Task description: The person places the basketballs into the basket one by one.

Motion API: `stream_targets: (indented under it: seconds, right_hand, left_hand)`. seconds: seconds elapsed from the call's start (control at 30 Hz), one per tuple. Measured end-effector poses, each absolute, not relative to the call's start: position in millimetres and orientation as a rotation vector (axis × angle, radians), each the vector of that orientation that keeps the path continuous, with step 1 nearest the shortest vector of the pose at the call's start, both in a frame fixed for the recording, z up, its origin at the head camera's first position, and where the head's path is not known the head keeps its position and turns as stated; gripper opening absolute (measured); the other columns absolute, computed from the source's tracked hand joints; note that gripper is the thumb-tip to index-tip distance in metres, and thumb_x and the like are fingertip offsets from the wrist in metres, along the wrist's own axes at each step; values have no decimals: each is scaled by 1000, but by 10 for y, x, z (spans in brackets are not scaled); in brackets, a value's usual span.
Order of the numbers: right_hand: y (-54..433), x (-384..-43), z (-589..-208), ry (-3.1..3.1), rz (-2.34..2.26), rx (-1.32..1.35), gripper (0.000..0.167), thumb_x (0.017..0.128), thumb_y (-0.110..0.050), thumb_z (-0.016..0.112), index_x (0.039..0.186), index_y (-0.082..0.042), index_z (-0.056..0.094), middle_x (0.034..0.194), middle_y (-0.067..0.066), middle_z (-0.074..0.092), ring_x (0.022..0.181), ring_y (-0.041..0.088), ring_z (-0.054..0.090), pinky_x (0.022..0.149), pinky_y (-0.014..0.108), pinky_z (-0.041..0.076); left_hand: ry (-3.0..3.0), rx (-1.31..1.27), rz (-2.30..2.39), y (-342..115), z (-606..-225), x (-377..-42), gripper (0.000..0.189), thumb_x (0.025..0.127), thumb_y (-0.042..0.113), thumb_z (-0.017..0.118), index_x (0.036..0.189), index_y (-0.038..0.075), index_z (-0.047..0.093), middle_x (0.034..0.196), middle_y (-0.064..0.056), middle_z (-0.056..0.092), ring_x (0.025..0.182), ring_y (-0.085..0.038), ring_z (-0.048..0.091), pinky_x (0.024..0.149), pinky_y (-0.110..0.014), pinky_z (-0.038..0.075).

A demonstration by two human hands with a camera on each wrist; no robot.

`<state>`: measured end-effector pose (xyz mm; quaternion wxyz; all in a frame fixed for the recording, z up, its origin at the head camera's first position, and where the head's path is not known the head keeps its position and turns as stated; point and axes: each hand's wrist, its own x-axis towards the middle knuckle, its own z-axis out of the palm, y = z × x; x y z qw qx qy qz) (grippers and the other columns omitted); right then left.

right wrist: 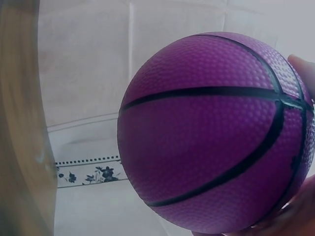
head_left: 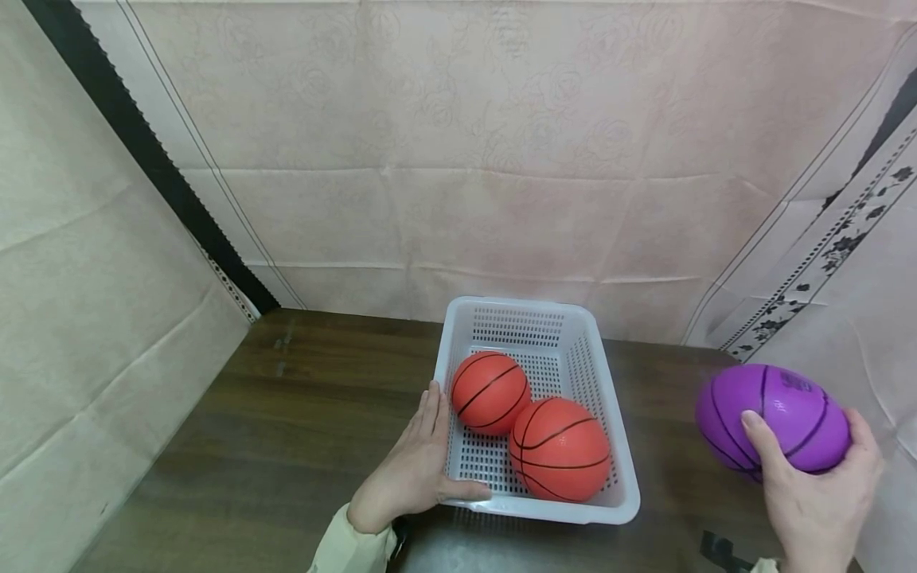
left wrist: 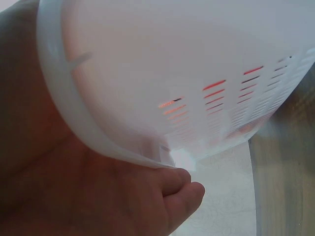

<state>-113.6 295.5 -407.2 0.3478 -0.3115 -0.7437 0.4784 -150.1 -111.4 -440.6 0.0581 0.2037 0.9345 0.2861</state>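
Note:
A white plastic basket (head_left: 530,509) with slotted walls stands on the table, holding two orange basketballs with black lines. The smaller ball (head_left: 490,391) lies toward the left wall and touches the larger ball (head_left: 560,450) near the front. At the front left corner my left hand (head_left: 411,469) rests against the basket, fingers straight along the left rim and thumb along the front rim. Off to the right, my right hand (head_left: 820,493) grips a purple basketball (head_left: 774,418), thumb on its near side. In the right wrist view the purple basketball (right wrist: 211,137) fills much of the picture.
The dark wooden table (head_left: 301,414) extends left of the basket. Pale patterned cloth (head_left: 501,159) hangs behind the table and at both sides. A strip of black tape (head_left: 723,553) lies near the front right.

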Motion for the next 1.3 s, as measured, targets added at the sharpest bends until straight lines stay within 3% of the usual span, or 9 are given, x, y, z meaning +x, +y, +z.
stream_targets:
  seconds: [1.3]
  right_hand:
    - [2701, -1228, -4033, -1920, 1330, -642, 89, 72, -17, 85, 147, -32, 38, 146, -1, 37, 125, 14, 38, 106, 26, 32]
  left_hand:
    - [2824, 608, 846, -1103, -4393, -1507, 137, 66, 72, 74, 153, -5, 1, 161, -20, -8, 147, -36, -1, 113, -54, 19]
